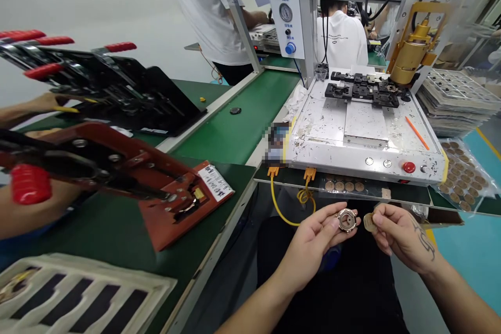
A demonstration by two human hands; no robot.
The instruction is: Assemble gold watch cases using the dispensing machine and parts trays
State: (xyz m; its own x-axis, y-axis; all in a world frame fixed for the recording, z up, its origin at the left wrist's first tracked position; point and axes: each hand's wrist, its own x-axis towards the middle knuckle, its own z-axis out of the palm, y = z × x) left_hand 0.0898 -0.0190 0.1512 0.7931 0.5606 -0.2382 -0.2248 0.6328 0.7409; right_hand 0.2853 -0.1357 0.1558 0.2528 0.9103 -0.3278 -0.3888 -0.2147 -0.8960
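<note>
My left hand (319, 235) is closed on a round metal watch case (347, 220), held between thumb and fingers with its open round face turned up. Just to the right, my right hand (403, 235) pinches a thin, round, brownish disc (369, 223) by its edge. Case and disc are close together but apart, both above my dark-clothed lap. Similar brown discs (344, 186) lie in a clear strip on the bench edge beyond my hands.
Ahead stands a white press machine (321, 141) with black fixtures (364, 88), a red button (408, 167) and an orange stick (417, 133). Bagged discs (462, 175) and stacked trays (457, 94) are at right. Left are a red-brown clamp press (168, 209), a conveyor (242, 133) and co-workers.
</note>
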